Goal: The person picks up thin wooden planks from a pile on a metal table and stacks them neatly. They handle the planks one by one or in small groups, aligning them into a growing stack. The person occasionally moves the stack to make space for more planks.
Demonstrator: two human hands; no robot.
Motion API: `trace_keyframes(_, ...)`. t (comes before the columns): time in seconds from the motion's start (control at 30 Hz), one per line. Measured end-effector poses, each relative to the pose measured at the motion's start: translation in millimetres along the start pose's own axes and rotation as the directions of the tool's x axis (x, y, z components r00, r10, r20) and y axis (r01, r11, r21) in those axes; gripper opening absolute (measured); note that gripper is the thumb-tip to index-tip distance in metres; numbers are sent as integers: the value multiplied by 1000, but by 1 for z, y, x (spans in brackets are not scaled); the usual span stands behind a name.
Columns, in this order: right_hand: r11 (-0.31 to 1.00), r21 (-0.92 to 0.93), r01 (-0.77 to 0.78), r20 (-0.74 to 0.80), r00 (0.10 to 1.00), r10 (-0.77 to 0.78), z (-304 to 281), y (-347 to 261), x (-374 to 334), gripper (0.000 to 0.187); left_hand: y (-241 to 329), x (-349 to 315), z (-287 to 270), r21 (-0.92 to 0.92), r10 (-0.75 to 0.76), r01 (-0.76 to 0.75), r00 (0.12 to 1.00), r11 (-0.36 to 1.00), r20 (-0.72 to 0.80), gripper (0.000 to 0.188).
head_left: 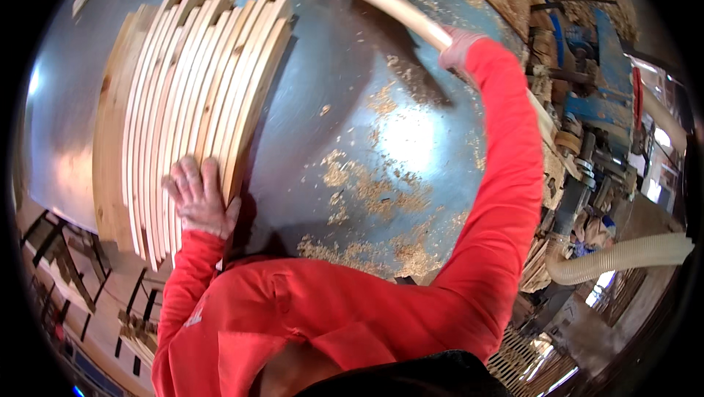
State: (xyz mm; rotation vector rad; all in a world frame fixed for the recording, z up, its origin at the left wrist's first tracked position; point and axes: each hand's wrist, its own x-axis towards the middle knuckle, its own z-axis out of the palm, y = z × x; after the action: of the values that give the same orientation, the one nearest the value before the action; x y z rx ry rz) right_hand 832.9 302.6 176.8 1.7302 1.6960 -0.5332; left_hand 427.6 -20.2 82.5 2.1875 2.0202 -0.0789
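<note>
Left grip (196, 199) flat on slat stack (198, 96); right grip (458, 45) clasps pale strip (392, 7).

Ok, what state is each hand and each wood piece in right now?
left hand: flat, pressing the near ends of the strips
stack of pale curved wooden strips: on edge, packed side by side
right hand: closed around the rod
pale round wooden rod: held at an angle over the sawdust-strewn grey metal table

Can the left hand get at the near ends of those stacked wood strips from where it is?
Probably yes: the left hand already lies flat on the near ends of the stacked wood strips, nothing between. The right hand is away, gripping a separate wooden strip.
</note>
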Motion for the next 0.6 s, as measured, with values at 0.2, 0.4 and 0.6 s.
trace_keyframes(0.2, 65, 998, -4, 24, 949, -313, 168, 6, 61, 18, 0, 8, -20, -34, 39, -38, 999, 999, 33, 98)
trace_keyframes(0.4, 830, 519, 205, 44, 963, -265, 181, -222, -63, 69, 1, 0, 1, -169, 138, -176, 967, 970, -212, 123)
trace_keyframes(0.6, 984, -62, 166, -615, 770, -169, 114, -90, -43, 93, 29, 11, -20, 45, 105, -119, 967, 992, 234, 95)
